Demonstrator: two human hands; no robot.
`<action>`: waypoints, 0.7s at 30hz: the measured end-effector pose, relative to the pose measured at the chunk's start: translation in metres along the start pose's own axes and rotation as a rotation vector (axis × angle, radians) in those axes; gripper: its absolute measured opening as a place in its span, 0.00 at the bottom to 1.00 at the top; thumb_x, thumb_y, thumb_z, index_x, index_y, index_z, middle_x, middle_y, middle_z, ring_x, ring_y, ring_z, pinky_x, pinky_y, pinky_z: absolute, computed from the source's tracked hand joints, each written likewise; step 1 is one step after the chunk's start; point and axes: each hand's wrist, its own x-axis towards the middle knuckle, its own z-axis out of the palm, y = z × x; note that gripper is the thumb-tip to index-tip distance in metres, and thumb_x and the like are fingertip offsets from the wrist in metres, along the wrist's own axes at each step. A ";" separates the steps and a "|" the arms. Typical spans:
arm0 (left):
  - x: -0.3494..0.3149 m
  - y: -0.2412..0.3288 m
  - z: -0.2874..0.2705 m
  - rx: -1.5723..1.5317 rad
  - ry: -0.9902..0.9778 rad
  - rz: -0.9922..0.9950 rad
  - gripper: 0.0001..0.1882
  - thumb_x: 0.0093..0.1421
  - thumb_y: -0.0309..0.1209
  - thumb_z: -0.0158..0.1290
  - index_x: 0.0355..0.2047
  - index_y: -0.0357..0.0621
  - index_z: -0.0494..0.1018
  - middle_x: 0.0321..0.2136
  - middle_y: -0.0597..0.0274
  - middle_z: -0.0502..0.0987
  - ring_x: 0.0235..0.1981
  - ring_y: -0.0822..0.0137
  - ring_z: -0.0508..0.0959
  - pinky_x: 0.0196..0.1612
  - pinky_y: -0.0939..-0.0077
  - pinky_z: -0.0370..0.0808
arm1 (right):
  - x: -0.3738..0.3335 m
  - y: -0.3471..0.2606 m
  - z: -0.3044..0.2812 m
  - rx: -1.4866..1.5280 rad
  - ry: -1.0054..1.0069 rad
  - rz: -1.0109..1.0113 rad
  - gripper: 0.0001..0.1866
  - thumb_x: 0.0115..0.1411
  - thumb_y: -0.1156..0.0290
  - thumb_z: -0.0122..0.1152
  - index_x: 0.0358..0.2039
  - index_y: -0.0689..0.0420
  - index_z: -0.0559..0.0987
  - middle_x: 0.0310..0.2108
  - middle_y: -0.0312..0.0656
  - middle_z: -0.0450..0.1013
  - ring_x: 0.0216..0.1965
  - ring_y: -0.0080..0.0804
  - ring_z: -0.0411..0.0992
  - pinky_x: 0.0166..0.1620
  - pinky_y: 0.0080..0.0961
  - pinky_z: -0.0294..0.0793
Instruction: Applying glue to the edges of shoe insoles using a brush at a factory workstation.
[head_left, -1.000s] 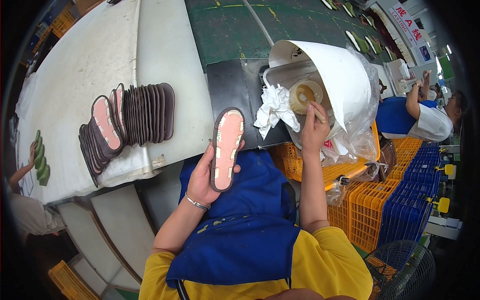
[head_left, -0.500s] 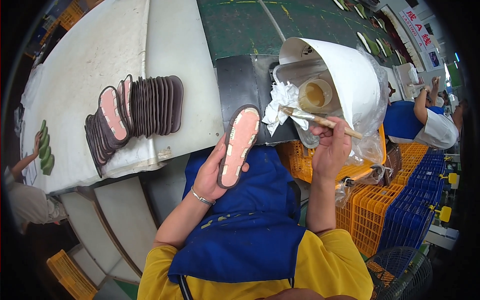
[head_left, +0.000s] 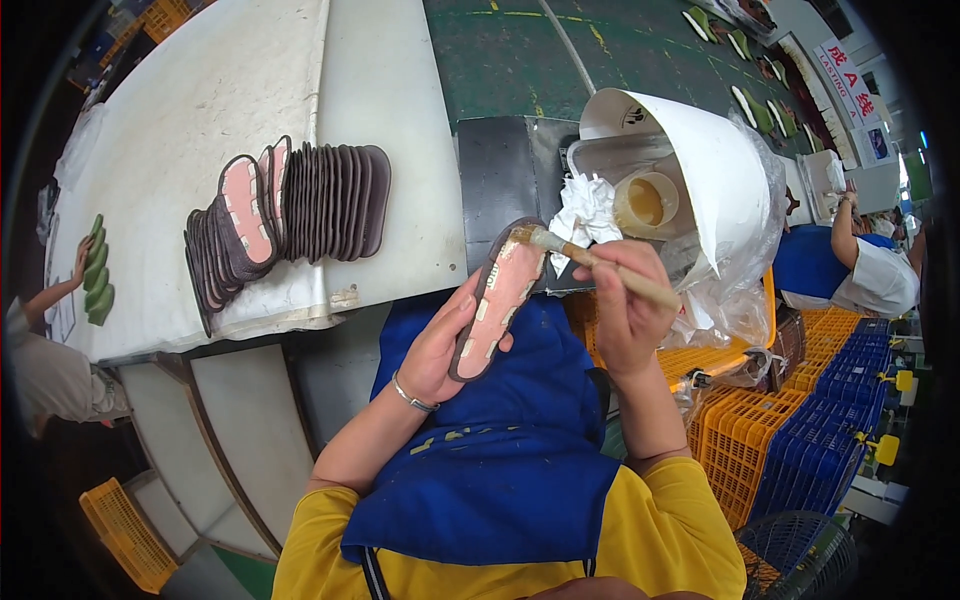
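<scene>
My left hand [head_left: 440,345] is closed around a shoe insole [head_left: 497,305], dark-rimmed with a pink face and pale patches along its edges. It lies tilted, pink face up, above my apron. In my right hand [head_left: 632,320] is a paintbrush [head_left: 580,255] with a wooden handle. Its bristles touch the far end of the insole. Just beyond, a cup [head_left: 658,185] holds a tan liquid, with crumpled white tissue [head_left: 583,208] beside it. A row of similar dark insoles [head_left: 335,205] stands on the table to the left, a few showing pink faces.
A curved white sheet [head_left: 715,150] shields the cup. The pale table [head_left: 385,90] fills the left side. Orange crates [head_left: 735,450] and blue crates [head_left: 805,455] are stacked at the right, above a black fan [head_left: 800,550]. Other people work at both sides.
My right hand has brought the brush left from beside the tissue, and its bristles now rest on the insole's far end. My left hand still holds the insole, slightly more tilted.
</scene>
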 end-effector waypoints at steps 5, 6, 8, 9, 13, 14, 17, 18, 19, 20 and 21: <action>-0.001 0.005 0.005 0.025 0.019 -0.004 0.29 0.70 0.37 0.39 0.69 0.43 0.50 0.59 0.54 0.67 0.47 0.64 0.74 0.46 0.64 0.75 | 0.002 -0.023 0.003 -0.116 -0.083 -0.185 0.08 0.54 0.77 0.67 0.34 0.64 0.79 0.31 0.46 0.77 0.30 0.43 0.76 0.30 0.29 0.76; -0.001 0.006 0.006 0.030 0.041 -0.013 0.29 0.70 0.37 0.39 0.69 0.43 0.50 0.59 0.54 0.67 0.47 0.64 0.74 0.46 0.64 0.75 | 0.002 -0.025 0.004 -0.093 -0.109 -0.181 0.08 0.54 0.77 0.67 0.34 0.64 0.78 0.31 0.46 0.77 0.30 0.42 0.76 0.30 0.29 0.75; -0.001 0.006 0.004 0.038 0.037 -0.005 0.29 0.70 0.37 0.39 0.69 0.43 0.50 0.59 0.54 0.67 0.47 0.65 0.74 0.47 0.65 0.75 | -0.001 -0.026 0.004 -0.070 -0.135 -0.180 0.08 0.55 0.77 0.67 0.33 0.64 0.78 0.32 0.46 0.77 0.30 0.42 0.76 0.30 0.28 0.75; -0.001 0.006 0.004 0.046 0.033 0.002 0.29 0.70 0.37 0.39 0.69 0.43 0.50 0.59 0.54 0.67 0.48 0.65 0.74 0.47 0.65 0.75 | -0.005 -0.024 0.005 0.029 -0.141 -0.034 0.07 0.56 0.76 0.67 0.33 0.64 0.78 0.32 0.46 0.77 0.29 0.40 0.76 0.29 0.27 0.75; -0.003 0.007 0.004 0.089 0.090 0.004 0.32 0.70 0.40 0.40 0.70 0.43 0.47 0.54 0.58 0.70 0.39 0.71 0.75 0.42 0.79 0.74 | -0.009 -0.020 0.009 0.409 -0.071 0.352 0.06 0.62 0.75 0.61 0.32 0.65 0.78 0.28 0.44 0.77 0.25 0.26 0.75 0.28 0.18 0.72; -0.003 0.007 0.001 0.077 0.066 0.001 0.31 0.71 0.39 0.40 0.70 0.43 0.48 0.56 0.57 0.68 0.44 0.69 0.74 0.44 0.73 0.75 | -0.009 -0.019 0.010 0.580 -0.002 0.447 0.07 0.63 0.75 0.60 0.32 0.66 0.78 0.25 0.43 0.76 0.23 0.22 0.74 0.27 0.15 0.71; -0.004 0.006 0.000 0.063 0.047 -0.007 0.30 0.71 0.38 0.39 0.69 0.43 0.50 0.59 0.56 0.67 0.49 0.67 0.73 0.46 0.68 0.75 | -0.006 -0.019 0.012 0.566 -0.030 0.457 0.06 0.62 0.74 0.61 0.33 0.65 0.79 0.26 0.41 0.76 0.23 0.22 0.74 0.27 0.15 0.71; -0.004 0.006 0.001 0.060 0.048 -0.011 0.30 0.71 0.39 0.40 0.69 0.43 0.50 0.58 0.56 0.67 0.49 0.67 0.73 0.46 0.68 0.75 | -0.006 -0.018 0.013 0.567 -0.031 0.458 0.06 0.62 0.74 0.61 0.33 0.65 0.79 0.26 0.41 0.76 0.23 0.22 0.74 0.27 0.15 0.71; -0.003 0.006 0.002 0.060 0.049 -0.010 0.30 0.71 0.39 0.40 0.69 0.43 0.50 0.58 0.56 0.67 0.49 0.67 0.73 0.46 0.68 0.75 | -0.006 -0.016 0.014 0.475 -0.040 0.371 0.06 0.62 0.75 0.62 0.33 0.65 0.79 0.27 0.41 0.75 0.24 0.21 0.74 0.27 0.15 0.71; -0.003 0.007 0.003 0.091 0.051 -0.003 0.30 0.70 0.39 0.40 0.69 0.43 0.50 0.58 0.56 0.67 0.48 0.68 0.73 0.45 0.69 0.75 | -0.005 -0.015 0.014 0.383 -0.049 0.283 0.06 0.61 0.75 0.63 0.34 0.65 0.79 0.27 0.41 0.75 0.24 0.21 0.74 0.27 0.15 0.71; -0.003 0.007 0.004 0.122 0.053 0.005 0.31 0.70 0.39 0.40 0.69 0.42 0.49 0.58 0.56 0.67 0.48 0.68 0.73 0.45 0.70 0.75 | -0.004 -0.014 0.015 0.384 -0.050 0.283 0.06 0.61 0.75 0.63 0.34 0.65 0.79 0.27 0.41 0.75 0.24 0.21 0.74 0.27 0.15 0.71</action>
